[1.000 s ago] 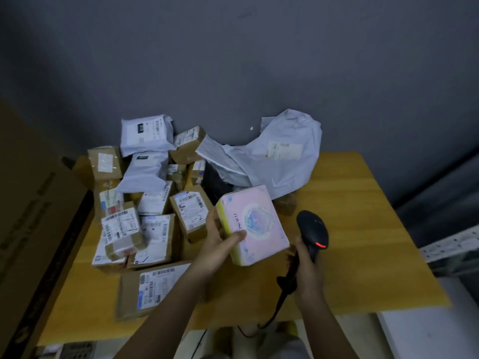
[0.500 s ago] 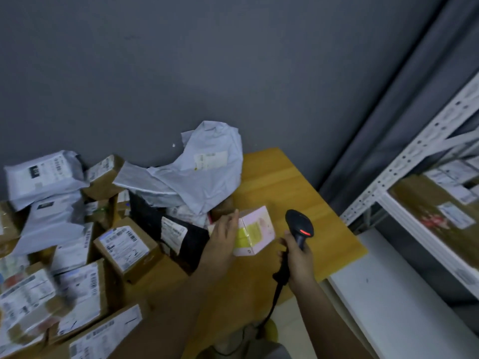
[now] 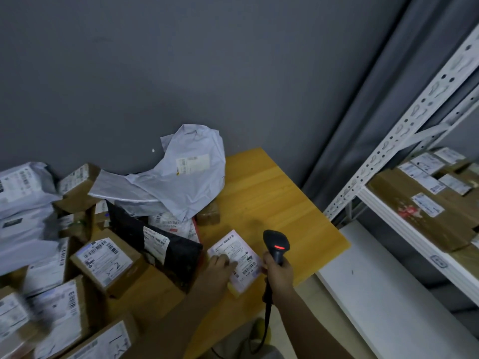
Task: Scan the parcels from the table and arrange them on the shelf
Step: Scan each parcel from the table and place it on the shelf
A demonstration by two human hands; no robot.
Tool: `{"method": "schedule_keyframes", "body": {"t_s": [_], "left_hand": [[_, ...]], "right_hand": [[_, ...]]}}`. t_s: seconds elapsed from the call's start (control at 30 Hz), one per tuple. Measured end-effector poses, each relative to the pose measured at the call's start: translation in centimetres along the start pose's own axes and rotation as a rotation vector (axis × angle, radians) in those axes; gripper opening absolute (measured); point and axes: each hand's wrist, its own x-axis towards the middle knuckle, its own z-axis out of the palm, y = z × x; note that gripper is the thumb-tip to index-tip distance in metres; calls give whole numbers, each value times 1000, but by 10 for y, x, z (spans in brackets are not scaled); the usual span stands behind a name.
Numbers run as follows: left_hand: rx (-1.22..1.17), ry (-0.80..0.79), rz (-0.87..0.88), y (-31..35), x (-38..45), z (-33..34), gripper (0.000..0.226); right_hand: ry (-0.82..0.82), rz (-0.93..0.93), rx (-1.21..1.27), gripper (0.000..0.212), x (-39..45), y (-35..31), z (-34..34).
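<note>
Shelving [image 3: 404,120] of white slotted steel stands off the table's right edge, its visible tier already carrying labelled cartons [image 3: 425,203], which looks like where scanned parcels end up. Next in size, the wooden table [image 3: 261,187] holds a heap of unscanned parcels along its left and back edges, topped by a crumpled white mailer bag [image 3: 181,177]. Near the front right corner lies the pale boxed parcel [image 3: 237,257], label side up so the barcode faces the reader. Left hand [image 3: 219,265] rests on its left part, fingers bent over the label, apparently steadying it. Right hand [image 3: 278,272] grips the handle of the black barcode scanner [image 3: 276,244], red light lit, head just beside the label.
</note>
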Motion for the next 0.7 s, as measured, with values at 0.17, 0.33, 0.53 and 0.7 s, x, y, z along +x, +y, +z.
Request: {"method": "schedule_keyframes", "body": {"t_s": [0.17, 0.33, 0.53, 0.7], "left_hand": [[-289, 155, -162, -4, 0, -5, 43], [-357, 147, -310, -7, 17, -16, 55], [-300, 9, -401, -5, 47, -21, 75], [-292, -36, -498, -7, 53, -16, 80]], "right_hand": [[0, 22, -9, 12, 0, 19, 0], [74, 13, -33, 19, 3, 36, -4], [78, 1, -51, 19, 12, 41, -2], [57, -54, -36, 19, 24, 31, 0]]}}
